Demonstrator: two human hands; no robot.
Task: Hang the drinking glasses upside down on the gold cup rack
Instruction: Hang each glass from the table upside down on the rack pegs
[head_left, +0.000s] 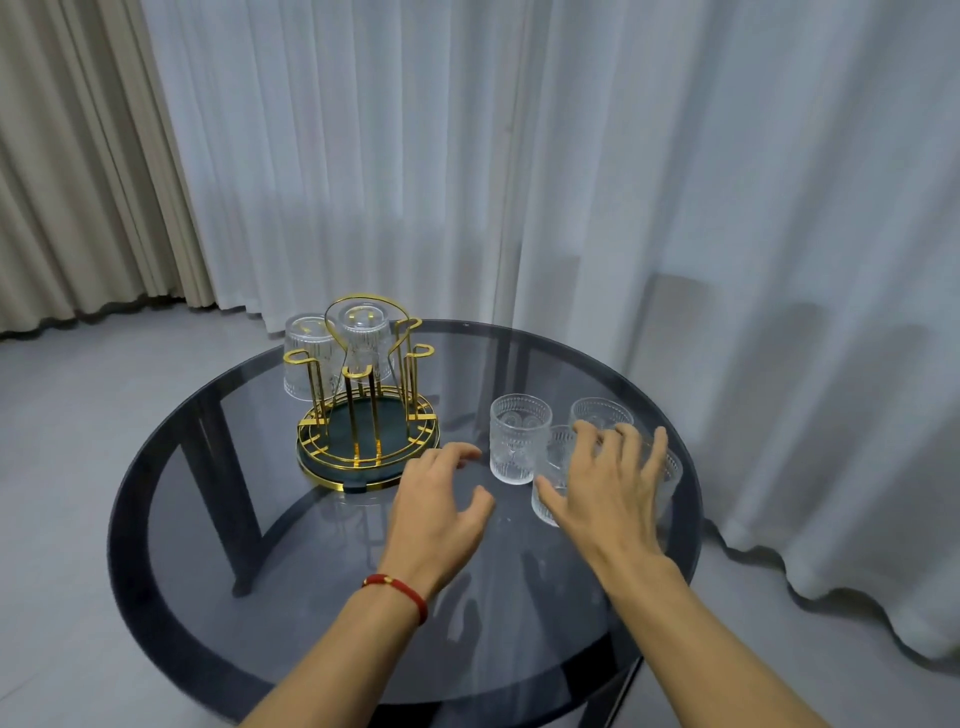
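Note:
The gold cup rack (363, 426) stands on a dark round tray at the table's left-centre. Two clear glasses hang upside down on its far prongs, one at the left (306, 358) and one in the middle (364, 338). Several ribbed glasses stand upright at the right: one (519, 439) by itself, one behind (601, 413), and others partly hidden by my right hand (610, 488). That hand hovers with spread fingers over a glass (551, 480) without a clear grip. My left hand (441, 506), fingers apart and empty, hovers between the rack and the glasses.
The round smoked-glass table (208, 519) has a dark rim and legs showing through. White sheer curtains hang close behind and to the right, beige drapes at the far left. A grey floor surrounds the table.

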